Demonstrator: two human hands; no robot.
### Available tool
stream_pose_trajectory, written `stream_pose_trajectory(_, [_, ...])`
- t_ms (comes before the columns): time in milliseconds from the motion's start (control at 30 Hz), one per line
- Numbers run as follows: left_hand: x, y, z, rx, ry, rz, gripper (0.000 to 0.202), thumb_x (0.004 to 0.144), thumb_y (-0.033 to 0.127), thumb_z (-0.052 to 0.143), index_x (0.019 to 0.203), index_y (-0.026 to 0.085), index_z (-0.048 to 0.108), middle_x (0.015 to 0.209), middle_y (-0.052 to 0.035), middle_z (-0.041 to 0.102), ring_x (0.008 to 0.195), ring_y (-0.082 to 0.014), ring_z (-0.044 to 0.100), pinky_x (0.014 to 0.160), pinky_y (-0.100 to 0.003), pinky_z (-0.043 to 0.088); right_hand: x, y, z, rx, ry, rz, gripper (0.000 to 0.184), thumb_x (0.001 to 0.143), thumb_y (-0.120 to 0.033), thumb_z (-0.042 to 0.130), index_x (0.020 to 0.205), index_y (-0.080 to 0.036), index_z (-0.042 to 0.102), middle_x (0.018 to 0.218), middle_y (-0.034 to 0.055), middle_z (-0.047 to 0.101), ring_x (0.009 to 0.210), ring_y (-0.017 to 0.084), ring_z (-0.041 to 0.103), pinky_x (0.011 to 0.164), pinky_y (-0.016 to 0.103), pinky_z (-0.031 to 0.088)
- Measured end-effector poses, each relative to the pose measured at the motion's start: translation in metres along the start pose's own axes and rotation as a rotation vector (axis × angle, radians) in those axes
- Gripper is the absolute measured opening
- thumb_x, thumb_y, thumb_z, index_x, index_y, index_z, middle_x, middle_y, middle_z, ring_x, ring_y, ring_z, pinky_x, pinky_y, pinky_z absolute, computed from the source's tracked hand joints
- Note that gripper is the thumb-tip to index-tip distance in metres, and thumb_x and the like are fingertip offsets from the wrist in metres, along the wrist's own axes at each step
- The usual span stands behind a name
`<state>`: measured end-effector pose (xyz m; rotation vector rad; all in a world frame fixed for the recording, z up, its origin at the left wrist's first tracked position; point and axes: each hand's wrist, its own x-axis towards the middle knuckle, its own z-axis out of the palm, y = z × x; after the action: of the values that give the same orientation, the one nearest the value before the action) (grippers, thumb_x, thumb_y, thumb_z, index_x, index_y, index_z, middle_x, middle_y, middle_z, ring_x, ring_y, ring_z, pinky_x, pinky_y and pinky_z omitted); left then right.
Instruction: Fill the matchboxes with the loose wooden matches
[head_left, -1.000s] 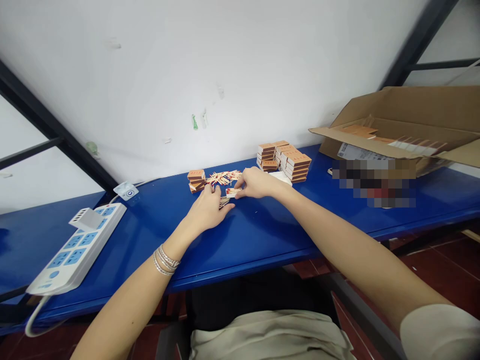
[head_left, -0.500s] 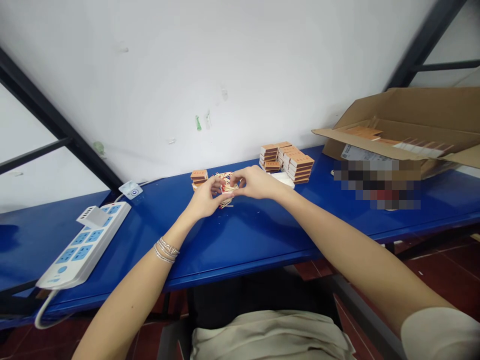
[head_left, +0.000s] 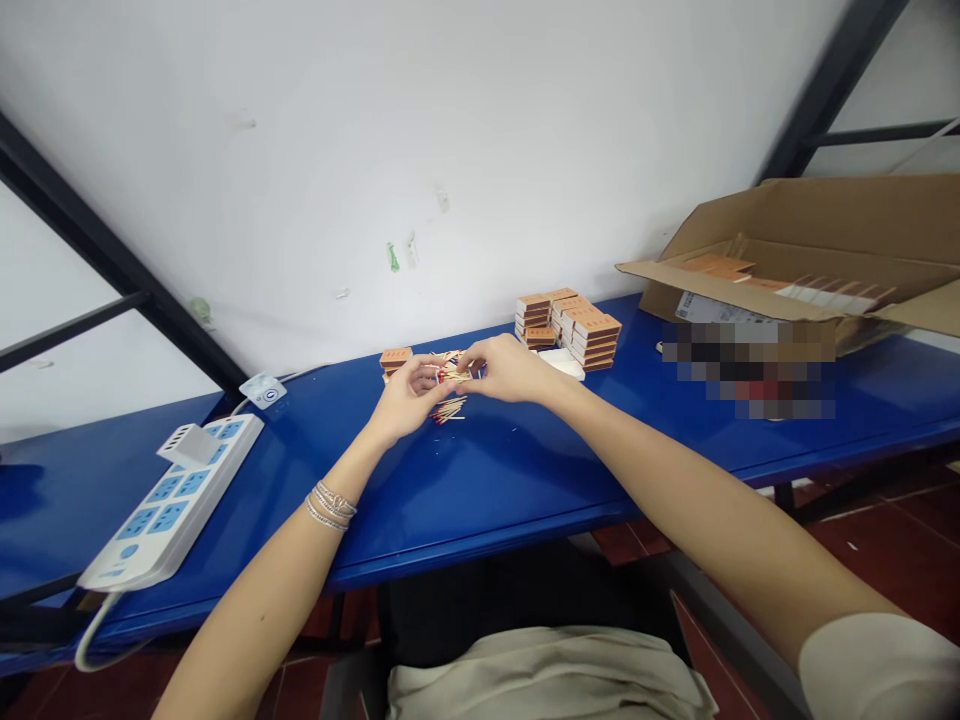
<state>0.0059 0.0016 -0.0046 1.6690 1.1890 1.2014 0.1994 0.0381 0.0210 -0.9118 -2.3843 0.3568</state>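
Note:
Close together over the blue table, my left hand [head_left: 405, 400] and my right hand [head_left: 504, 368] hold a small matchbox tray between their fingertips, mostly hidden by them. Red-tipped matches [head_left: 453, 375] show in it. My left fingers and thumb close round its left side. At the right end, my right thumb and bent fingers press on the tray and the matches. Loose matches [head_left: 450, 409] lie on the table just below, and more are partly visible behind the hands. A small stack of orange matchboxes [head_left: 396, 358] stands just beyond my left hand.
Several stacked matchboxes [head_left: 589, 325] stand by the wall, with white trays [head_left: 564, 363] in front. An open cardboard box [head_left: 810, 220] sits at the right, beside a blurred-out patch. A white power strip [head_left: 176, 500] lies on the blue table [head_left: 465, 490] at the left.
The view has shifted slightly. My hands stay on the tray, which now looks tipped a little and more covered by my fingers.

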Motion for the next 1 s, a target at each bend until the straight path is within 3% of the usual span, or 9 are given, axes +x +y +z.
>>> stream_pose_trajectory(167, [-0.002,0.008,0.005,-0.207,0.077,-0.142,0.038,0.073,0.034,0.075,0.100,0.013,0.060,0.098,-0.0079,0.069,0.079,-0.0145,0.066,0.073,-0.030,0.055,-0.001,-0.003,0.000,0.083,0.016,0.022,0.034,0.072,-0.033,0.076,0.100,-0.016,0.073,0.095,0.0076,0.075,0.084,0.018,0.068,0.074,0.027,0.047])
stream_pose_trajectory(400, [-0.003,0.017,0.007,-0.290,0.114,-0.272,0.020,0.079,0.025,0.071,0.090,0.011,0.063,0.084,-0.0061,0.068,0.066,-0.0123,0.067,0.059,-0.025,0.057,0.000,-0.004,0.003,0.142,0.025,0.029,0.035,0.071,-0.037,0.077,0.099,-0.016,0.073,0.098,0.0067,0.075,0.083,0.018,0.068,0.073,0.026,0.048])
stream_pose_trajectory(600, [-0.005,0.024,0.009,-0.323,0.100,-0.332,0.021,0.083,0.027,0.068,0.093,0.009,0.065,0.080,-0.0084,0.070,0.065,-0.0144,0.069,0.063,-0.027,0.059,0.000,-0.006,0.003,0.130,0.010,0.031,0.031,0.072,-0.030,0.075,0.100,-0.015,0.073,0.098,0.0066,0.075,0.083,0.018,0.069,0.074,0.026,0.048])
stream_pose_trajectory(1000, [-0.004,0.020,0.005,-0.356,0.081,-0.290,0.018,0.080,0.018,0.066,0.093,0.006,0.070,0.097,-0.0142,0.072,0.078,-0.0180,0.071,0.071,-0.028,0.059,-0.002,-0.004,0.001,0.130,0.004,-0.062,0.032,0.081,-0.034,0.067,0.112,-0.026,0.073,0.104,0.0054,0.074,0.083,0.017,0.066,0.074,0.027,0.047])
